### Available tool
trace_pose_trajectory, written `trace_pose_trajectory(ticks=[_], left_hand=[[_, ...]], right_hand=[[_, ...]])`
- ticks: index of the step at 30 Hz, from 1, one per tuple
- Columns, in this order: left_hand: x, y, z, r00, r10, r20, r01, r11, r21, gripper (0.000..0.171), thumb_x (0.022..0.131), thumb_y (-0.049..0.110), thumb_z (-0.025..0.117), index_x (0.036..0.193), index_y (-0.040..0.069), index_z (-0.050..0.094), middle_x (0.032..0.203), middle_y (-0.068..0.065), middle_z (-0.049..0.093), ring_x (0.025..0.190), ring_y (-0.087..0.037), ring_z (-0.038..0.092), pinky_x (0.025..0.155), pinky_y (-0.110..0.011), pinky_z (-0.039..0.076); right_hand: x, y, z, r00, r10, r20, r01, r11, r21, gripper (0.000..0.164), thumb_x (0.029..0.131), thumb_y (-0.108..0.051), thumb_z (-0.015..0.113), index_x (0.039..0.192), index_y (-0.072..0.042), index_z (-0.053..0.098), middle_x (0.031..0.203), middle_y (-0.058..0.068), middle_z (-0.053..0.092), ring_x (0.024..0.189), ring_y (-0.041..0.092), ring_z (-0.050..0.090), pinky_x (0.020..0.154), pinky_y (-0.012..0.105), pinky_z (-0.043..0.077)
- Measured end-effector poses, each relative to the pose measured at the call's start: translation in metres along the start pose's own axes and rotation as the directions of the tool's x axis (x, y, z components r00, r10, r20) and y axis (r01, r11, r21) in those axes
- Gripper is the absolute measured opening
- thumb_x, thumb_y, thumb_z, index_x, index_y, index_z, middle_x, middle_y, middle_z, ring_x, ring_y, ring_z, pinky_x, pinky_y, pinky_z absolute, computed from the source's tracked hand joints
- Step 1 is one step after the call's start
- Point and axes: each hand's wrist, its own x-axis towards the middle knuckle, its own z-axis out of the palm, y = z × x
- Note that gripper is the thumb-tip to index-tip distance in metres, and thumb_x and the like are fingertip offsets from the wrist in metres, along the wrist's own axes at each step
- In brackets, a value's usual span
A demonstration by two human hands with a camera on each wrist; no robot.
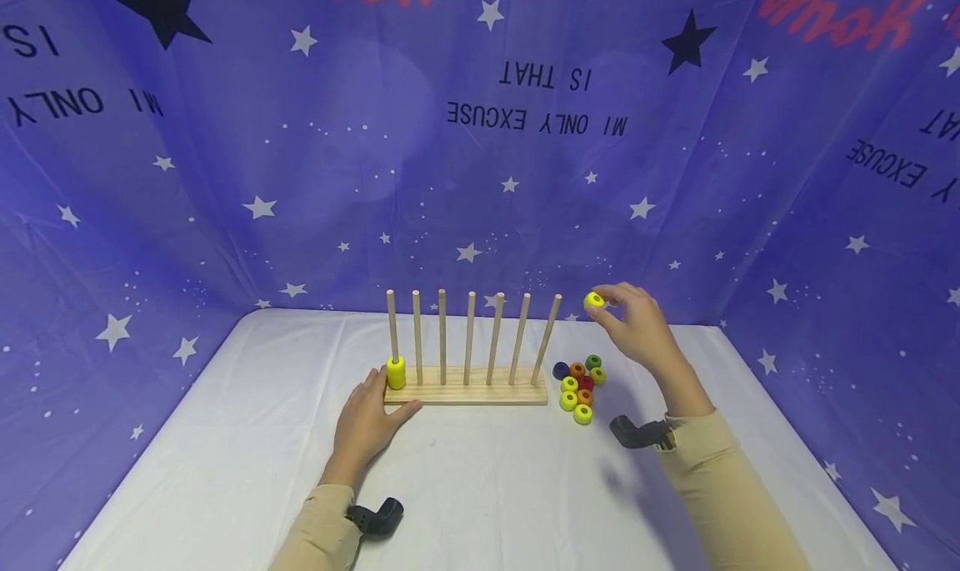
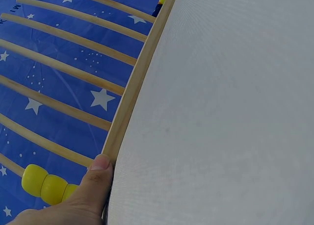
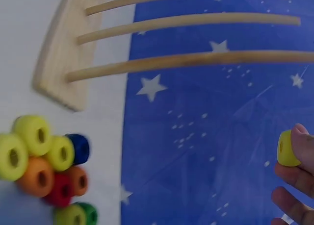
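Observation:
A wooden peg rack [image 1: 480, 394] with a row of upright pegs stands on the table. Yellow beads [image 1: 396, 373] are stacked on its leftmost peg. My left hand [image 1: 366, 421] holds the rack's left end, the thumb against the front edge of the base; the other fingers are partly hidden. Right of the rack and above the table, my right hand [image 1: 637, 325] pinches a yellow bead [image 1: 594, 301] between thumb and fingers. In the right wrist view that bead [image 3: 287, 149] shows its hole, apart from the nearest peg [image 3: 196, 61].
Loose beads lie on the table right of the rack, among them a blue bead [image 1: 561, 371], a red bead [image 1: 585, 383], a green bead [image 1: 594, 361] and several yellow and orange ones. A white cloth [image 1: 480, 488] covers the table. Purple starry fabric [image 1: 420, 179] hangs around it.

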Motion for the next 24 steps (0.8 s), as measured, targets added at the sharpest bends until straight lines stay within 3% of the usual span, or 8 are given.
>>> trace_pose_trajectory(ticks=[5, 12, 18, 24], left_hand=[[0.0, 0.0, 0.001, 1.0, -0.005, -0.001, 0.005, 1.0, 0.003, 0.095, 0.085, 0.055, 0.072, 0.153, 0.002, 0.033, 0.156, -0.024, 0.038, 0.146, -0.044, 0.033, 0.12, -0.059, 0.026], [-0.001, 0.001, 0.0, 1.0, -0.017, 0.003, 0.017, 1.0, 0.002, 0.095, 0.085, 0.055, 0.072, 0.154, 0.003, 0.032, 0.157, -0.024, 0.036, 0.146, -0.044, 0.032, 0.121, -0.059, 0.026], [-0.002, 0.002, -0.001, 1.0, -0.022, 0.01, 0.022, 1.0, 0.001, 0.095, 0.085, 0.056, 0.071, 0.154, 0.003, 0.032, 0.157, -0.024, 0.036, 0.147, -0.043, 0.031, 0.121, -0.058, 0.025], [-0.002, 0.002, -0.001, 1.0, -0.027, 0.011, 0.027, 1.0, 0.002, 0.095, 0.085, 0.055, 0.072, 0.154, 0.004, 0.032, 0.157, -0.023, 0.036, 0.147, -0.043, 0.031, 0.121, -0.058, 0.025]], right_hand=[[0.012, -0.02, -0.007, 0.999, -0.029, -0.032, 0.029, 1.0, 0.011, 0.04, 0.098, -0.033, 0.064, 0.129, -0.009, 0.064, 0.122, 0.012, 0.065, 0.113, 0.033, 0.056, 0.093, 0.055, 0.048], [0.027, -0.054, -0.011, 0.997, -0.058, -0.055, 0.062, 0.995, 0.079, 0.039, 0.093, -0.034, 0.071, 0.124, -0.01, 0.068, 0.12, 0.009, 0.067, 0.116, 0.033, 0.059, 0.098, 0.055, 0.048], [0.036, -0.081, -0.009, 0.989, -0.123, -0.086, 0.133, 0.984, 0.12, 0.038, 0.09, -0.031, 0.074, 0.12, -0.009, 0.07, 0.114, 0.008, 0.069, 0.112, 0.03, 0.061, 0.095, 0.052, 0.049], [0.043, -0.107, 0.0, 0.983, -0.17, -0.067, 0.178, 0.973, 0.149, 0.036, 0.091, -0.029, 0.073, 0.12, -0.009, 0.069, 0.114, 0.006, 0.069, 0.111, 0.027, 0.061, 0.096, 0.049, 0.049]])
